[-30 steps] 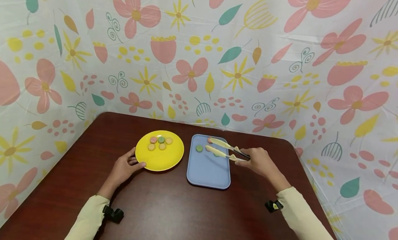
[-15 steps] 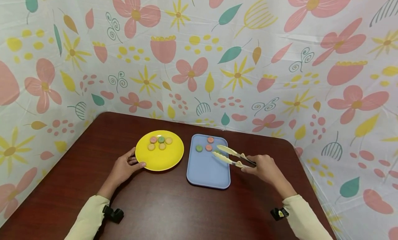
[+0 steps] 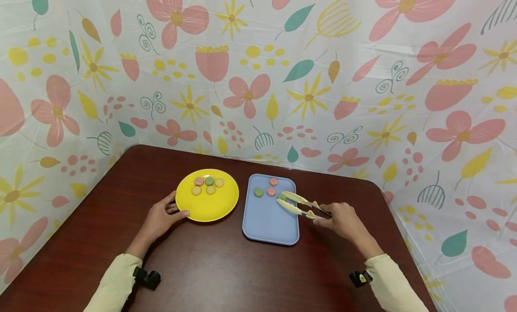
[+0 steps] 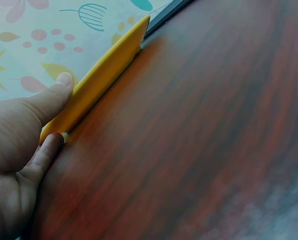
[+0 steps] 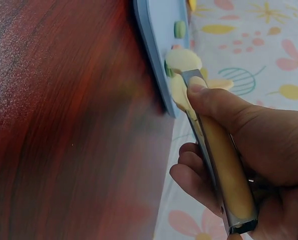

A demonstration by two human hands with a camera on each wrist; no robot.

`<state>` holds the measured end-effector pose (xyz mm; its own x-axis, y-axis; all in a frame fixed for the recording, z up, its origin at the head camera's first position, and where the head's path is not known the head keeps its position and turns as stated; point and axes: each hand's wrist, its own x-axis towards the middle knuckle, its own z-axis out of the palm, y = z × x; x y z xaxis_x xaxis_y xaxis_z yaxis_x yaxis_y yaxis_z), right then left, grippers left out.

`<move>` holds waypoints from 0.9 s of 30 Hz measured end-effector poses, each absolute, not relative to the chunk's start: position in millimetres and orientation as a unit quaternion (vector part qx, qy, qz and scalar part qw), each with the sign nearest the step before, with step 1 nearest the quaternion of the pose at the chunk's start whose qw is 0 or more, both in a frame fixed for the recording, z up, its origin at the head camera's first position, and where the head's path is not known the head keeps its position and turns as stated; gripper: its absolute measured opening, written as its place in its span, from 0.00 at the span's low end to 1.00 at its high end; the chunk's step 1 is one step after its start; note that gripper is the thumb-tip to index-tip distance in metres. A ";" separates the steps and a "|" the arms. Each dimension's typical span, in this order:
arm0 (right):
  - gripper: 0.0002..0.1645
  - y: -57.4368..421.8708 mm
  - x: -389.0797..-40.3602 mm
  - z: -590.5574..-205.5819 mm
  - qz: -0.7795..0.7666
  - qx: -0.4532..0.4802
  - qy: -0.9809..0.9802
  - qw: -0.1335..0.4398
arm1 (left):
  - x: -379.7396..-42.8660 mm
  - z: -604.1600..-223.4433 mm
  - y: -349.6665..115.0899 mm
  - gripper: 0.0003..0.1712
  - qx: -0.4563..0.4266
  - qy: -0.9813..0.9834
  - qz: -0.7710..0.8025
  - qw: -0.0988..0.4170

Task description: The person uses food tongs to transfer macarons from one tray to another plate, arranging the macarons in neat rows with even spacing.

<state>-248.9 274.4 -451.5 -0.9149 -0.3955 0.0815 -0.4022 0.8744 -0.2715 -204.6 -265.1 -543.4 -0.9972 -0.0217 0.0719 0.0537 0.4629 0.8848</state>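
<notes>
My right hand [image 3: 343, 220] grips a pair of tongs [image 5: 224, 165] with cream tips, reaching over the blue tray [image 3: 270, 226] from its right side. The spread tips stand at either side of a green macaron [image 3: 281, 196], partly covered by them. Left of it on the tray are a pink macaron [image 3: 271, 192] and another green macaron [image 3: 258, 192]; a second pink macaron [image 3: 273, 181] lies near the far edge. My left hand [image 3: 159, 217] holds the yellow plate [image 3: 208, 208] at its left rim, thumb [image 4: 58, 95] on the upper side and fingers beneath.
On the plate sit a pink macaron [image 3: 199, 181], a green macaron [image 3: 209, 181] and several beige macarons [image 3: 210, 191]. Plate and tray stand side by side on a dark wooden table [image 3: 210, 267]. A flower-printed curtain [image 3: 258, 87] hangs behind and beside the table.
The tongs have drawn back from over the pink macarons toward the near right, and their tips now flank the right-hand green macaron. My left hand and the plate have stayed put.
</notes>
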 end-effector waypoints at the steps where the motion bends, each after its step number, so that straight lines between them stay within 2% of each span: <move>1: 0.32 274.1 -248.9 -451.7 0.142 0.204 -0.968 0.011 | -204.7 -543.4 -265.2 0.54 -0.010 -0.855 -0.518 0.036; 10: 0.32 272.8 -247.0 -452.3 0.140 0.197 -0.970 0.003 | -205.0 -542.4 -265.9 0.54 -0.009 -0.854 -0.519 0.034; 16: 0.30 273.5 -246.2 -449.4 0.148 0.205 -0.967 0.013 | -204.8 -543.5 -266.2 0.55 -0.007 -0.855 -0.518 0.034; 27: 0.33 262.0 -244.1 -429.0 0.166 0.220 -0.961 0.036 | -205.2 -545.5 -266.2 0.55 -0.012 -0.856 -0.516 0.037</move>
<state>-244.1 262.0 -429.0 -0.9003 -0.4110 0.1431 -0.4352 0.8479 -0.3027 -205.2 -266.2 -545.5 -0.9970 -0.0166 0.0755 0.0590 0.4673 0.8821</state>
